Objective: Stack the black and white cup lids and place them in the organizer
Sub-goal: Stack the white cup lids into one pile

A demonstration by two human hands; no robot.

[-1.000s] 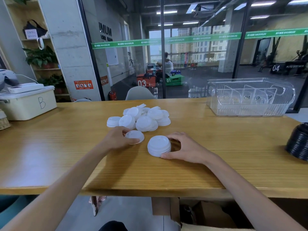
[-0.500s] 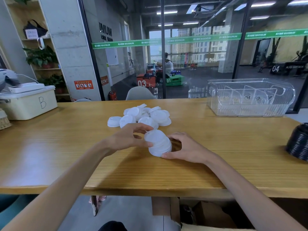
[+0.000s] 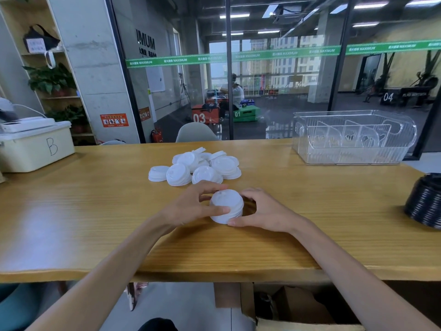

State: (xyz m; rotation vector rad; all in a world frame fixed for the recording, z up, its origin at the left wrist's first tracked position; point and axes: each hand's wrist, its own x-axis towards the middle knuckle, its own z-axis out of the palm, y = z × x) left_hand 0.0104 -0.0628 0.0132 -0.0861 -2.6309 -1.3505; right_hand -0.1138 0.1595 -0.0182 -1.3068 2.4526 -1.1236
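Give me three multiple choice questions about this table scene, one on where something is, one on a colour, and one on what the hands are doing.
1. Where does the clear organizer stand?
A. far right of the table
B. near left corner
C. under the table

2. What colour is the stack of lids at the right edge of the table?
A. white
B. black
C. green

3. What are the two hands doing?
A. both lie flat on the bare table
B. both hold the white lid stack
C. one reaches into the organizer

Answers:
1. A, it sits at the back right, near the glass wall.
2. B, the ribbed stack there is black, while the loose pile in the middle is white.
3. B, the left hand and the right hand curl round the white lid stack from either side.
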